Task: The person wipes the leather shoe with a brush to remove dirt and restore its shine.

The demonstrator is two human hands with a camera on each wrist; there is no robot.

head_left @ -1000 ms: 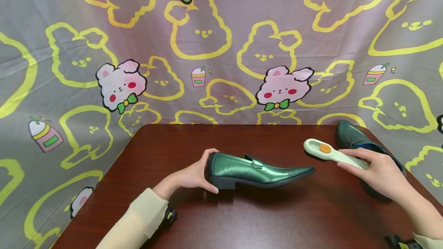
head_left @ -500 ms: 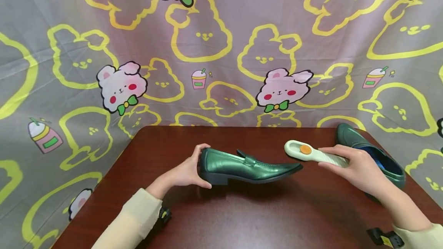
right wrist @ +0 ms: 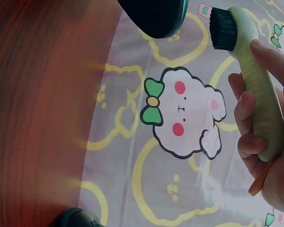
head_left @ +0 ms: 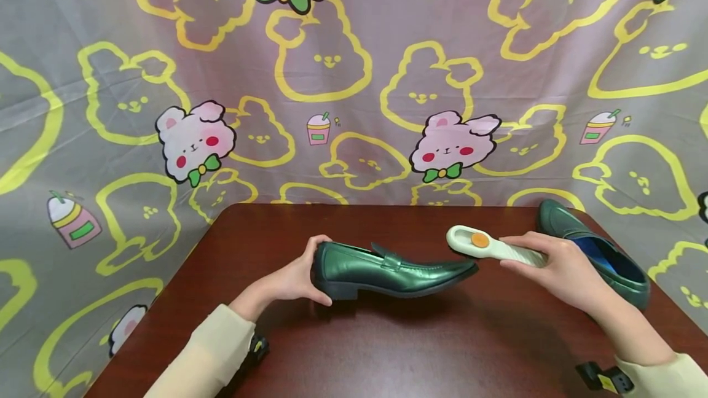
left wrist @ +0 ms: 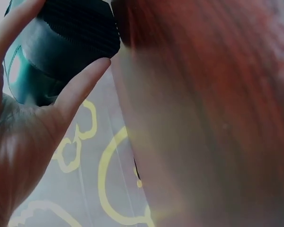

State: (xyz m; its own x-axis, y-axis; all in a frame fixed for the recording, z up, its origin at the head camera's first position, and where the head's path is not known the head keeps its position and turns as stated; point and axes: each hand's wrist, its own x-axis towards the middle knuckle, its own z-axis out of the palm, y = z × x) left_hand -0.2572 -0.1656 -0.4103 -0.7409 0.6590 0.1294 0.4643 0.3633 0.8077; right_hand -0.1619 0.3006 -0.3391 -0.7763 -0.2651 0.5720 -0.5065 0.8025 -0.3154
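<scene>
My left hand [head_left: 295, 275] grips a shiny green loafer [head_left: 365, 269] at the heel, thumb low by the heel block and fingers at the back. The loafer's pointed toe faces right, and a strap crosses its upper. In the left wrist view, the thumb [left wrist: 85, 85] presses by the edge of the dark heel [left wrist: 80, 28]. My right hand [head_left: 570, 269] holds a pale green brush [head_left: 514, 250] with an orange button, its head just above and beyond the toe. Dark bristles [right wrist: 222, 30] show in the right wrist view, facing the loafer's toe [right wrist: 158, 19] with a gap between.
A second green loafer [head_left: 614, 269] with a blue lining lies at the right edge of the brown table [head_left: 387, 349], partly behind my right hand. A grey curtain [head_left: 354, 78] with cartoon bunnies hangs behind the table and along its sides.
Both hands have shifted left, carrying the loafer and the brush. The brush has come nearer the toe, and more of the second loafer shows.
</scene>
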